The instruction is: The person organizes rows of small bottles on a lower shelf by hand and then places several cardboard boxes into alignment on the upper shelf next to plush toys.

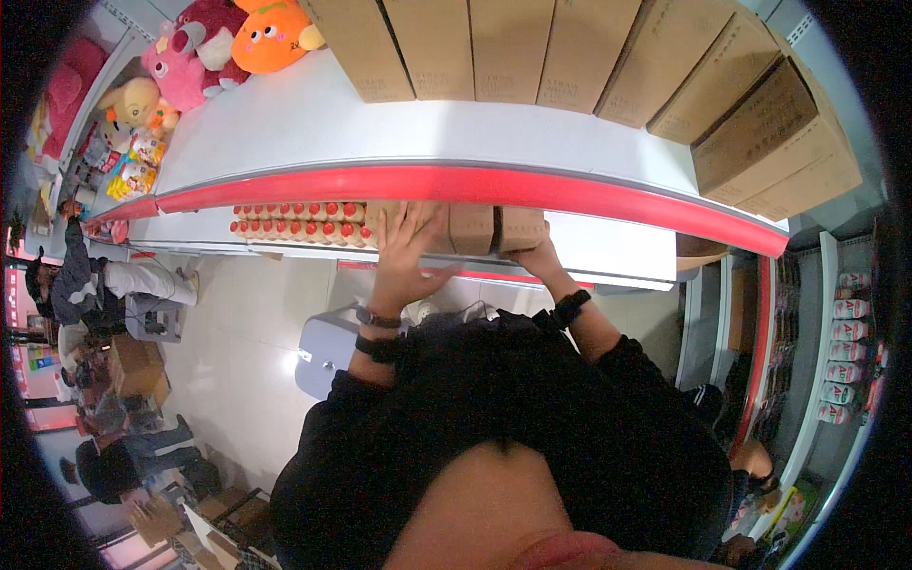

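Note:
On the shelf below the red edge strip stands a row of small brown cardboard boxes [471, 228]. My left hand [408, 249] lies over the left part of this row, its fingers spread and slightly blurred, the thumb pointing right. At the right end of the row, my right hand [538, 255] wraps round the lower corner of the last cardboard box [522, 229]; some of its fingers are hidden by the box. Directly left of my left hand, two rows of bottles with red caps [304, 220] stand on the same shelf.
A red-edged shelf [456, 180] crosses above my hands. Large cardboard boxes [513, 57] and plush toys [271, 38] stand on it. Below left is a grey stool [323, 356]. Shelves with white-labelled packages [841, 351] are at right. Several people [123, 465] are at far left.

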Demonstrator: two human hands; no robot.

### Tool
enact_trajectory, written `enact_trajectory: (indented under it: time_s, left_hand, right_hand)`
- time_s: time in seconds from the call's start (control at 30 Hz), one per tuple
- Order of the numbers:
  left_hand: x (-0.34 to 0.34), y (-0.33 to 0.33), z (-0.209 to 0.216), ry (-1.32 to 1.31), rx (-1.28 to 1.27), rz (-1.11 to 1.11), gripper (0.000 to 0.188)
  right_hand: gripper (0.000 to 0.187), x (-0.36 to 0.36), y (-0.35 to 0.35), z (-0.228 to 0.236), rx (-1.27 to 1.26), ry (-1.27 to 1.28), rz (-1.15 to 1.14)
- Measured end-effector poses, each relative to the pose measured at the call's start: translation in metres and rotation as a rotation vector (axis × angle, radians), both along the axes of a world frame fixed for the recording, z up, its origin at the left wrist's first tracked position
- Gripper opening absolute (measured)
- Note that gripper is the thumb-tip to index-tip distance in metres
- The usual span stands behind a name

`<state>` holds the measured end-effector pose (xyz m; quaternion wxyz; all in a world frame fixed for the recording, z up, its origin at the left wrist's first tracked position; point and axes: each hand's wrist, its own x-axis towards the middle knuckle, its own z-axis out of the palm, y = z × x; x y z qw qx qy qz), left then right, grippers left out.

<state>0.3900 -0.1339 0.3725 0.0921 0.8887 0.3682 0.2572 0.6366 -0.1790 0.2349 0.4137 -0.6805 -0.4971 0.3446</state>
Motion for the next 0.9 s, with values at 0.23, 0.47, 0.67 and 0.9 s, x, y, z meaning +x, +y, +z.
enact_trajectory:
  time_s: [0.23, 0.47, 0.67, 0.9]
  left_hand:
    - [0.001, 0.003, -0.001, -0.027, -0.023, -0.017, 0.067]
    - [-0.004, 0.007, -0.016, -0.022, -0.019, 0.011, 0.059]
    - [0.0, 0.008, -0.02, -0.026, 0.015, 0.036, 0.055]
    - [0.006, 0.007, -0.017, -0.058, 0.051, 0.08, 0.045]
  right_hand:
    - [0.074, -0.011, 0.008, -0.027, 0.219, 0.225, 0.004]
    - [0.067, -0.007, 0.004, 0.0, -0.103, 0.217, -0.018]
    - [0.059, -0.004, 0.005, -0.003, -0.148, 0.169, -0.001]
    - [0.06, -0.003, -0.012, 0.031, -0.213, 0.183, 0.142]
